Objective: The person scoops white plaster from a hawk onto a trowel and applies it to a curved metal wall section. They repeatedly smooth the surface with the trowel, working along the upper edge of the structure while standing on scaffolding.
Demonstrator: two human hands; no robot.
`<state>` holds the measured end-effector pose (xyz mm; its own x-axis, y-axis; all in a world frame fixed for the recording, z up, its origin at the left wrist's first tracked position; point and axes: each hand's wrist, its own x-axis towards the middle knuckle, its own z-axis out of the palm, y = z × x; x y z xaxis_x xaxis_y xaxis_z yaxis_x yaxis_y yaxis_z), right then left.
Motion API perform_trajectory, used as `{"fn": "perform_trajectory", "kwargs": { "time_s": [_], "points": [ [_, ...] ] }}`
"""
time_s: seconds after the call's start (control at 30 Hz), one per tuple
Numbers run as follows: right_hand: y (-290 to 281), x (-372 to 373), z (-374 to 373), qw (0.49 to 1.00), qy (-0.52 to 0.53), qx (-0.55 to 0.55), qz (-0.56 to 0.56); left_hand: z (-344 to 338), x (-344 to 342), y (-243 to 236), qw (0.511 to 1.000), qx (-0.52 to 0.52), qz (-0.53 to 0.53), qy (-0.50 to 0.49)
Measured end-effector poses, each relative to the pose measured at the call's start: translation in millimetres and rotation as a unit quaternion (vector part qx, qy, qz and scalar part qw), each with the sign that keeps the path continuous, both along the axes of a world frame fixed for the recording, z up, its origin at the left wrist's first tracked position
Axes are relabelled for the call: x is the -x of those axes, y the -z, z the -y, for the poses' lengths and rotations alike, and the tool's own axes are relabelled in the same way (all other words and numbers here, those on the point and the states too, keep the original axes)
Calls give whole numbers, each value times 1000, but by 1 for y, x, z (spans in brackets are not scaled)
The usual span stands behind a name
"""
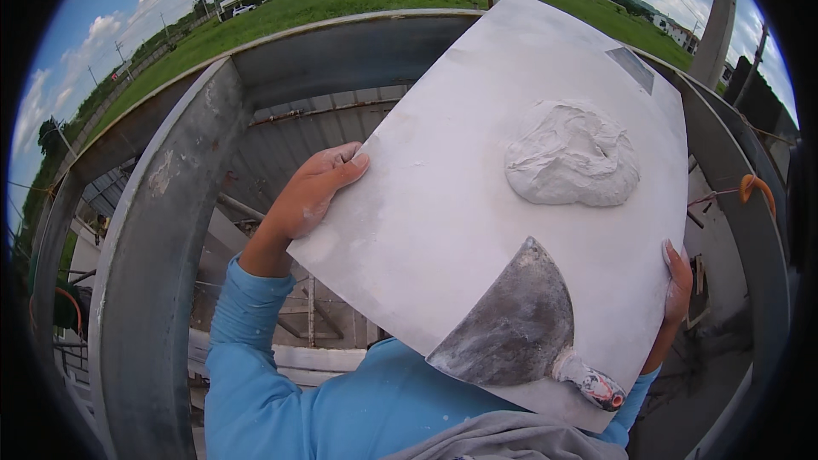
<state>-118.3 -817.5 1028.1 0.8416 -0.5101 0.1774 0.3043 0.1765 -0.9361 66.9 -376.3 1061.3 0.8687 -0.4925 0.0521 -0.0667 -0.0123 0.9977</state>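
At our left, 1 grey metal beam (pixel 158 221) runs beside our left grip (pixel 313 192), which holds the white board (pixel 426 204) by its left edge. On that board lie 1 broad scraper (pixel 520 324), 1 mound of white paste (pixel 573 155) and 1 flat grey piece (pixel 632 68); our right grip (pixel 678 285) holds the right edge.

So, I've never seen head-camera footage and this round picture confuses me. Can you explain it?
There's no machine: these are a person's bare hands. The single picture comes from a fisheye camera on their head, looking down, so straight edges such as the metal beams look bent. The left hand grips the white board with its thumb on top; the right hand, partly hidden, holds the opposite edge. On the board lie a mound of whitish paste and, nearer the person, a wide-bladed scraper.
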Motion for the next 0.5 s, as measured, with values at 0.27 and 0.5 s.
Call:
{"fn": "perform_trajectory", "kwargs": {
  "time_s": [0.27,0.5],
  "points": [
    [-13,-68,2,996,-87,-18,-8,-31,20,-25,996,-4,16,-92],
    [-27,-116,-28,987,-132,-90,-12,-99,-23,-33,988,94,49,-109]
  ]
}}
